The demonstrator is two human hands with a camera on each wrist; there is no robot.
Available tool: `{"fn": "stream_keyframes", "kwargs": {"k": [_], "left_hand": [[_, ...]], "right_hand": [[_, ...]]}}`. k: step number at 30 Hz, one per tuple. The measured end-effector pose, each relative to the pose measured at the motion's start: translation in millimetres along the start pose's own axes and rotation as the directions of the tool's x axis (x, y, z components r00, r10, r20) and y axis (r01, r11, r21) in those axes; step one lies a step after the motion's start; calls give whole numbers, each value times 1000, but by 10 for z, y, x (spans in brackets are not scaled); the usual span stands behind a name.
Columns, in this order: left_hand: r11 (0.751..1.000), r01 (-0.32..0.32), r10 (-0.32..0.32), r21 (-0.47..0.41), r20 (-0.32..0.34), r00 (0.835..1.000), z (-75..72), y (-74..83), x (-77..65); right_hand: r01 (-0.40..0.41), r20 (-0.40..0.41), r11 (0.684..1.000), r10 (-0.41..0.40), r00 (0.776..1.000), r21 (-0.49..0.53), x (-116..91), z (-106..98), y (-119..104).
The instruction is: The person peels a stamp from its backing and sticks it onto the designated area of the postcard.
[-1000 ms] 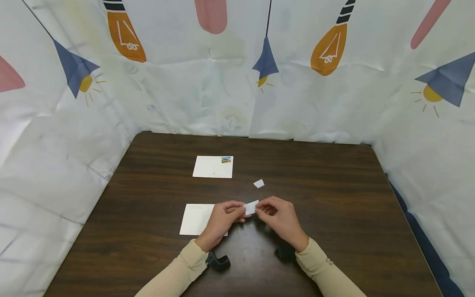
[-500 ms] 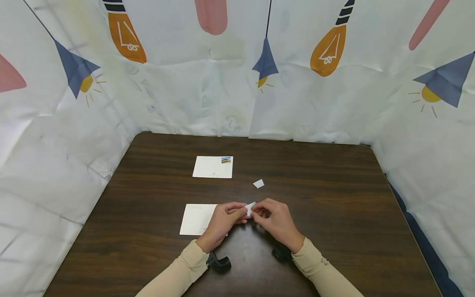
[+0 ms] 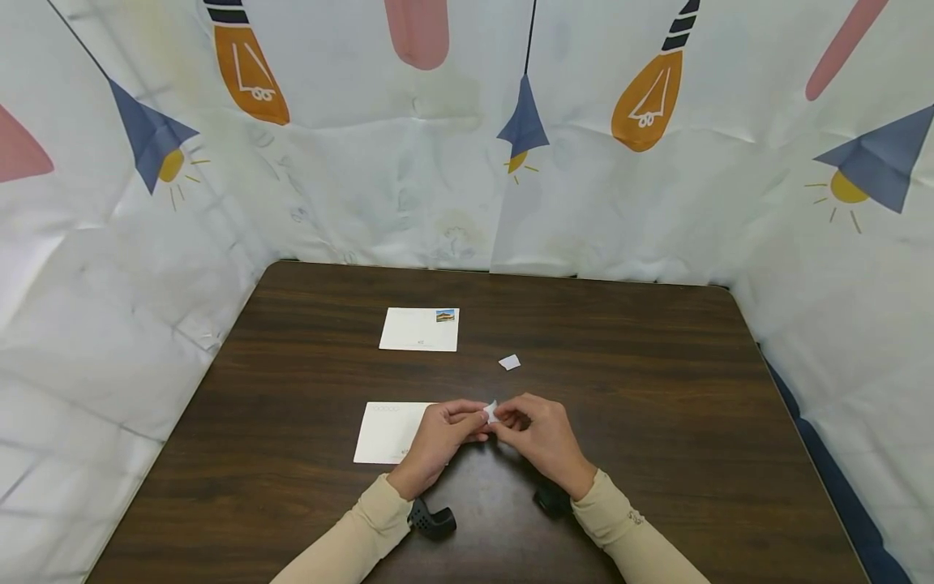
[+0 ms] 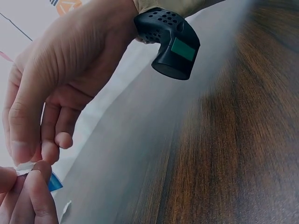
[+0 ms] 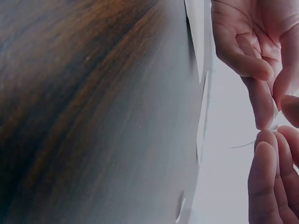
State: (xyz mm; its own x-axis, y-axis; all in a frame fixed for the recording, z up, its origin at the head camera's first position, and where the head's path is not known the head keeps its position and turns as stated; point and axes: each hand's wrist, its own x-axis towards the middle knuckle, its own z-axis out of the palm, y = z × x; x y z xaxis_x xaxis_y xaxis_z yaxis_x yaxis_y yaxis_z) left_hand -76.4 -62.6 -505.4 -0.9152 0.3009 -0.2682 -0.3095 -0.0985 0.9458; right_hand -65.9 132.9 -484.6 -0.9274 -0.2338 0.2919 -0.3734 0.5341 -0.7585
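Note:
Above the table, a small stamp (image 3: pixel 491 411), its white side toward the head camera, is pinched between both hands. My left hand (image 3: pixel 443 438) grips its left end between thumb and fingers. My right hand (image 3: pixel 541 436) pinches the right end, with the fingertips of the two hands almost meeting. A blue printed corner of the stamp (image 4: pixel 55 183) shows below the fingers in the left wrist view; most of it is hidden. Partly under the left hand lies a white postcard (image 3: pixel 387 430) with small print.
Farther back on the dark wooden table (image 3: pixel 620 349) lies another postcard (image 3: pixel 409 331), with a colourful stamp (image 3: pixel 445 315) at its upper right corner. A small white paper slip (image 3: pixel 509 362) lies beyond the right hand. White patterned cloth (image 3: pixel 365 195) surrounds the table.
The right hand has moved left toward the left hand. Less of the held stamp shows between the fingers, and it looks bent upward. The postcards and loose slip have stayed put.

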Motion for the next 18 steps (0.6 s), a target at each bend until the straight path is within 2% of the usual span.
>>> {"fn": "stream_keyframes", "kwargs": {"k": [9, 18], "left_hand": [[1000, 0, 0, 1, -12, 1000, 9, -1, 11], [1000, 3, -3, 1, -25, 1000, 5, -7, 16]], "right_hand": [[24, -13, 999, -25, 1000, -49, 12, -16, 5], [-10, -3, 998, 10, 1000, -58, 23, -26, 13]]}}
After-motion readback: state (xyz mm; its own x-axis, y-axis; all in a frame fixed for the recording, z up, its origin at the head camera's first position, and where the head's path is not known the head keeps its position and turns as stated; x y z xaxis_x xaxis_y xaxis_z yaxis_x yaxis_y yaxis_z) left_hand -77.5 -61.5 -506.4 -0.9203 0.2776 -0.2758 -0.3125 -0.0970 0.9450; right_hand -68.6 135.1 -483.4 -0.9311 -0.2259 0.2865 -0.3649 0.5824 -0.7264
